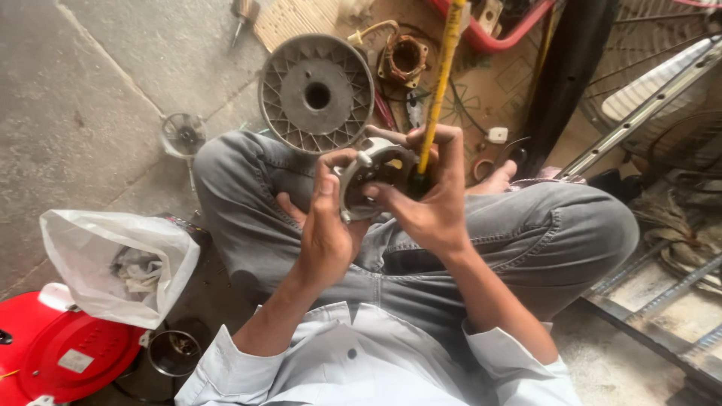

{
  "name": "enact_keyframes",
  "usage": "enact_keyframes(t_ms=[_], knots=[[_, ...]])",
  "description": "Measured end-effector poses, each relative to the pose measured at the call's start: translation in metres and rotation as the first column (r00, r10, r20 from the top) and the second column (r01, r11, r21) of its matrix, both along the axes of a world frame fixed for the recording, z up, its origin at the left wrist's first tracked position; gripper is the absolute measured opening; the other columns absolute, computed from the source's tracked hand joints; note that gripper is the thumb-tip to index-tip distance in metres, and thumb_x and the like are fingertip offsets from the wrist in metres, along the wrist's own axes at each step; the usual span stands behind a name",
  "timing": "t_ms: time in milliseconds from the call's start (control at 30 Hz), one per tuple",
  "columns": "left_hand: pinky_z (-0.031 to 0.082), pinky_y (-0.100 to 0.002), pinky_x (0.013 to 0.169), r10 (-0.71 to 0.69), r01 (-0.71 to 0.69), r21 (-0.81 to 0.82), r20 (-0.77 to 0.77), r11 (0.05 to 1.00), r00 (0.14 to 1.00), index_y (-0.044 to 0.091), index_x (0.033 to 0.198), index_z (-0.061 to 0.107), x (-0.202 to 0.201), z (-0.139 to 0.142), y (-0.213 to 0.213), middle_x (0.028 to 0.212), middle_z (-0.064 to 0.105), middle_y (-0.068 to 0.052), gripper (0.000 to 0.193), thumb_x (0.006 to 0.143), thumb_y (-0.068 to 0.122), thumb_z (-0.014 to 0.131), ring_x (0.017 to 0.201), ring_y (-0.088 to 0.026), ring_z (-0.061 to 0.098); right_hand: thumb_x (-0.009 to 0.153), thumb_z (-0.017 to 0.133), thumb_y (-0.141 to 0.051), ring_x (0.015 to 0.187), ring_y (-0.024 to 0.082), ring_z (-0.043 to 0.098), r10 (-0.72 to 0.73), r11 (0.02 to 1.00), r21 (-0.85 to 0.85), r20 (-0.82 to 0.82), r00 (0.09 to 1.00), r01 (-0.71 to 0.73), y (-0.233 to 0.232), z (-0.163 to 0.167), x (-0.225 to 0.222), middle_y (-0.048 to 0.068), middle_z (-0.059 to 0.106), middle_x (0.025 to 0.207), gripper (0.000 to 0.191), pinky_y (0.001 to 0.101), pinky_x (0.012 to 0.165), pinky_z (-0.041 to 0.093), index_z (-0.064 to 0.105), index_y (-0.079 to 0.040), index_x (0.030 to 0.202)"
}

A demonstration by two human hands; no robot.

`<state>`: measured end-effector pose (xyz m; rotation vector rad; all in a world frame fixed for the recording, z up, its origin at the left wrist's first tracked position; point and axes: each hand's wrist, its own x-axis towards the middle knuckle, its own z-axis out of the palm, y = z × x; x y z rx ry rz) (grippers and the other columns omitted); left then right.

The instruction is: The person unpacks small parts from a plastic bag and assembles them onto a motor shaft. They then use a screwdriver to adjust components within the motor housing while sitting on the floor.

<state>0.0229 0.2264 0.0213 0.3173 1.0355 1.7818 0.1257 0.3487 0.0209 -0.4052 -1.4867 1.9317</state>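
Concrete floor (90,98) under crossed legs, left hand (327,225) fingers clasped on round grey metal motor cover (374,177), right hand (432,192) fingers gripping yellow-handled screwdriver (440,83) against it, grey ribbed disc (317,94) beyond.

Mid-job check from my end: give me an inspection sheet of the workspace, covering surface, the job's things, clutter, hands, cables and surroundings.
Surface: grey concrete floor; the person sits on it cross-legged.
Job's things: round metal motor cover held over the lap; yellow-handled screwdriver with its tip at the cover.
Clutter: grey ribbed disc, copper-wound stator, small fan part, white plastic bag, red round housing, small metal cup.
Hands: left hand grips the cover's edge; right hand holds the screwdriver and steadies the cover.
Cables: red hose or cable and thin wires near the stator.
Surroundings: metal rails and frame pieces on the right.
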Motion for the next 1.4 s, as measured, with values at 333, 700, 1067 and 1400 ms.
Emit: enact_keyframes(t_ms=[333,700,1067,1400], knots=[[0.046,-0.024,0.100,-0.085,0.046,-0.156,-0.252,0.987,0.964,0.007,0.141,0.041,0.004,0.000,-0.006,0.119,0.062,-0.011,0.043,0.114,0.035,0.022,0.104,-0.013,0.060,0.092,0.080,0.004,0.109,0.013,0.062,0.038,0.999,0.016,0.236,0.971,-0.043,0.011,-0.001,0.009,0.011,0.057,0.121,0.057,0.0261,0.097,0.057,0.037,-0.005,0.127],[0.046,-0.023,0.080,-0.216,0.135,-0.223,-0.396,0.965,0.892,0.005,0.142,0.043,-0.015,0.011,-0.007,0.117,0.064,-0.012,0.053,0.114,0.044,0.021,0.089,-0.011,0.061,0.090,0.084,0.005,0.101,0.012,0.063,-0.047,0.993,0.115,0.325,0.945,0.010,0.001,0.002,0.003,0.011,0.058,0.116,0.059,0.0237,0.080,0.058,0.035,-0.006,0.121],[0.061,-0.052,0.094,-0.077,-0.011,0.250,0.341,0.968,0.937,0.008,0.149,0.037,-0.047,0.002,-0.031,0.145,0.056,-0.021,0.065,0.109,0.059,0.035,0.129,-0.039,0.063,0.108,0.047,-0.011,0.072,0.009,0.057,0.038,0.971,-0.237,0.204,0.978,0.012,0.007,0.018,0.006,0.011,0.060,0.111,0.055,0.0187,0.050,0.046,0.020,-0.011,0.156],[0.061,-0.040,0.088,0.464,-0.435,0.283,-0.041,0.855,0.885,0.006,0.152,0.050,-0.146,0.016,-0.090,0.131,0.067,-0.015,0.063,0.114,0.056,0.039,0.107,-0.022,0.069,0.093,0.072,-0.010,0.068,0.009,0.058,0.299,0.890,0.123,0.572,0.764,-0.440,-0.009,0.033,0.019,0.007,0.070,0.089,0.064,0.0202,0.063,0.044,0.057,0.000,0.154]])
